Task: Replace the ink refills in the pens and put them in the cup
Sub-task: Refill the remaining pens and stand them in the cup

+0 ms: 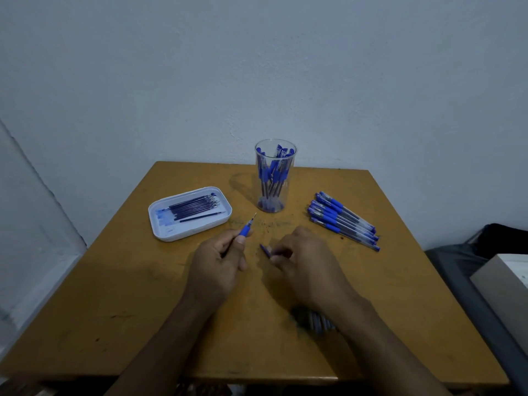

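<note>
My left hand (221,260) grips a blue pen (247,228) whose uncapped tip points up and away toward the cup. My right hand (304,254) pinches a small blue pen cap (265,250) just above the table. A clear plastic cup (275,175) with several blue pens in it stands at the back centre. A white tray (160,221) at the left holds several dark ink refills (197,208). A pile of several capped blue pens (343,220) lies at the right. Some clear, bluish pieces (315,321) lie partly hidden under my right forearm.
The wooden table (143,295) stands against a pale wall. A grey surface and a light box (505,278) sit off the table's right edge.
</note>
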